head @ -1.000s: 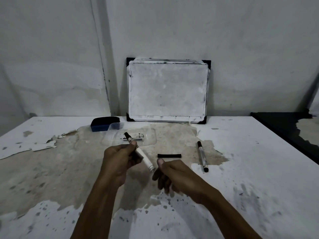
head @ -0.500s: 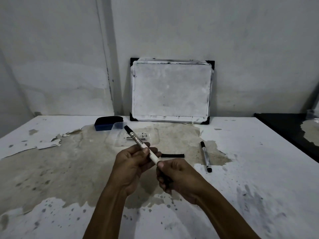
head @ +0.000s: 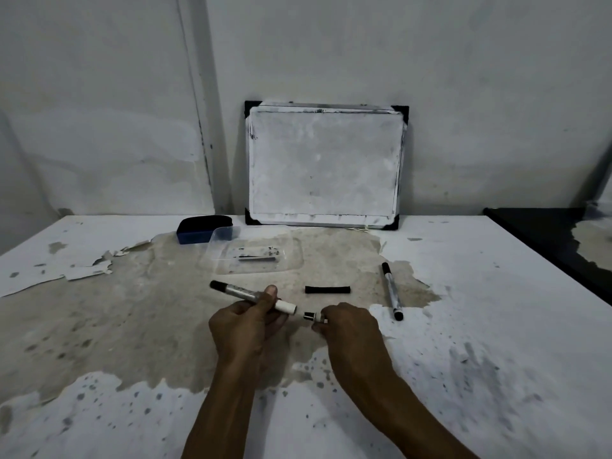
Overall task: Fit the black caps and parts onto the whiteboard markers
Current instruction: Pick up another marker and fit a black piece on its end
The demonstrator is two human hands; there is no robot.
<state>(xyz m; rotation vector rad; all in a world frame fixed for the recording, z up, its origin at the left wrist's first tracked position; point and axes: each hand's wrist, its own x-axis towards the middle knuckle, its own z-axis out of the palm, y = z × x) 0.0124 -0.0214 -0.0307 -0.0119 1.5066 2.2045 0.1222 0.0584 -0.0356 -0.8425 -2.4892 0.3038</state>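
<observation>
My left hand (head: 245,329) grips a white whiteboard marker (head: 241,294) near its open end; the marker's black end points up and left. My right hand (head: 347,329) pinches a small black-and-white part (head: 310,315) just off the marker's open white end, with a small gap between them. A loose black cap (head: 328,289) lies flat on the table behind my hands. A second marker (head: 392,291), capped in black at both ends, lies to the right.
A clear plastic tray (head: 291,260) with a few small parts sits behind the cap. A blue-and-black eraser (head: 202,229) is at the back left. A small whiteboard (head: 326,164) leans on the wall. The table (head: 496,326) has peeling paint.
The marker has swung from steeply tilted to nearly level, its black end lower and to the left. My right hand now shows a small part at the marker's open end.
</observation>
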